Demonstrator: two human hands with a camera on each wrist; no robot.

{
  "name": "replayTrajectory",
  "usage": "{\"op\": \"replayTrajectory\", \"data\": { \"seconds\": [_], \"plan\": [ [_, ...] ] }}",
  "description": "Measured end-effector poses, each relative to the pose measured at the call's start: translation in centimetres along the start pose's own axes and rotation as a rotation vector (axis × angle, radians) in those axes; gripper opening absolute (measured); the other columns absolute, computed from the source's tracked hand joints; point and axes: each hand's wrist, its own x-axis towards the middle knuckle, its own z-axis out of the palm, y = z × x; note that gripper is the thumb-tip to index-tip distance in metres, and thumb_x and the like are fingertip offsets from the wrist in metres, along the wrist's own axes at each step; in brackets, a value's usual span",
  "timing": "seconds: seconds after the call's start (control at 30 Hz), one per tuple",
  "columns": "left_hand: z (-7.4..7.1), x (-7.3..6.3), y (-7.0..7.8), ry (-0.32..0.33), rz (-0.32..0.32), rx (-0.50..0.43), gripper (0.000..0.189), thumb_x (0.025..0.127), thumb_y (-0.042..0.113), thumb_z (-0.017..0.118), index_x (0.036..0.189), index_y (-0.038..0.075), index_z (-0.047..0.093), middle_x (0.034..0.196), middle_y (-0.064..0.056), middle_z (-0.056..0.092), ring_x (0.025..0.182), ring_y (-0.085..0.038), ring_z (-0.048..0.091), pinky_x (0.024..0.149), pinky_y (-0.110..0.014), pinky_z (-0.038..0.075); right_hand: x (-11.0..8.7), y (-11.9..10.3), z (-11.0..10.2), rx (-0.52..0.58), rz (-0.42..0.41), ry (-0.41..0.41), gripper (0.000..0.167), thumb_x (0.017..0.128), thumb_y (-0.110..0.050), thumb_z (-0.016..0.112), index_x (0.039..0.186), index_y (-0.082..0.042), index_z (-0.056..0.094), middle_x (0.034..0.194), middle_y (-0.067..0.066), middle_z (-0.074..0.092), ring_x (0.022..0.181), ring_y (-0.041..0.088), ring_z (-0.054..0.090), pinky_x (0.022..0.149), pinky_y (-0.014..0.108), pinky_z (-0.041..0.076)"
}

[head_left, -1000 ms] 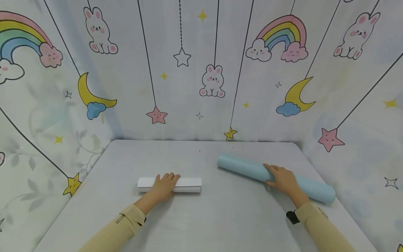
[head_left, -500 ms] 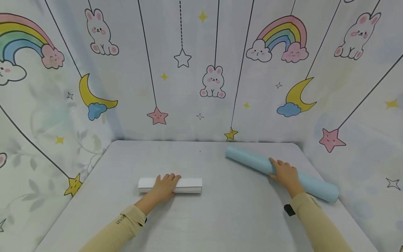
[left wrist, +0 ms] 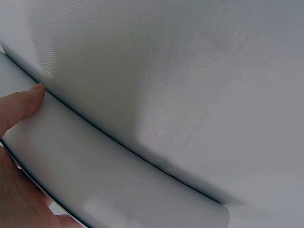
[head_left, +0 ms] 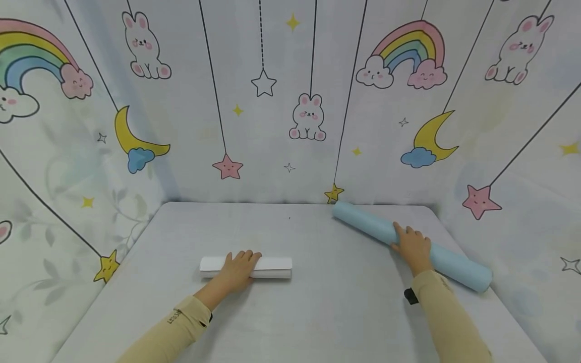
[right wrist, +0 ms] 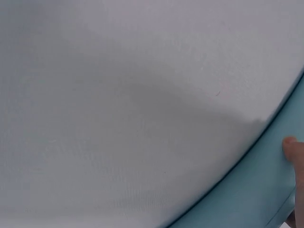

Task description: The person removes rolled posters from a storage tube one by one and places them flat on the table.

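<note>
Head view: two rolls on a white bench (head_left: 317,315), one per hand. White roll (head_left: 275,266) is left of centre, lying crosswise, roughly parallel to the back edge. A lengthwise edge line runs along its front side. Left hand (head_left: 238,271) grips it near the middle, from above, roll ends sticking out both sides.

Blue roll (head_left: 455,265) is on the right, longer and thicker than the white one, set diagonally: far end towards the back edge, near end at the bench's right edge. Right hand (head_left: 414,248) grasps it around mid-length, fingers over the top. Can't tell if the blue roll is resting on the surface or slightly raised. The rolls are well apart.

Left wrist cam: thumb (left wrist: 34,99) pressed on one side of the white roll, fingers on the other side, so a proper grasp. One roll end shows at lower right.

Right wrist cam: thumb (right wrist: 290,148) flat on the blue roll, rest of the hand mostly cut off by the frame. Thin line on the blue surface near the lower right corner.

Surroundings: beige sleeves (head_left: 170,327) on both arms, small dark item (head_left: 411,296) at the right cuff. Printed backdrop (head_left: 272,131) behind and on both sides: rabbits, rainbows, moons, stars. Yellow star (head_left: 334,192) on it appears just beside the blue roll's far end.
</note>
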Motion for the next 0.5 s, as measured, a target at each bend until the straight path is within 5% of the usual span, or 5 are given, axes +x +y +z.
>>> {"op": "replayTrajectory", "data": {
  "seconds": [0.5],
  "plan": [
    [-0.02, 0.01, 0.05, 0.003, -0.003, 0.011, 0.057, 0.079, 0.020, 0.072, 0.126, 0.007, 0.044, 0.115, -0.013, 0.050, 0.111, -0.032, 0.047, 0.089, -0.061, 0.034, 0.02, -0.11, -0.24, -0.060, 0.019, 0.051, 0.068, 0.083, -0.028, 0.067, 0.138, -0.007, 0.034, 0.114, 0.032, 0.047, 0.092, 0.049, 0.051, 0.072, 0.062, 0.041]
  ]
}}
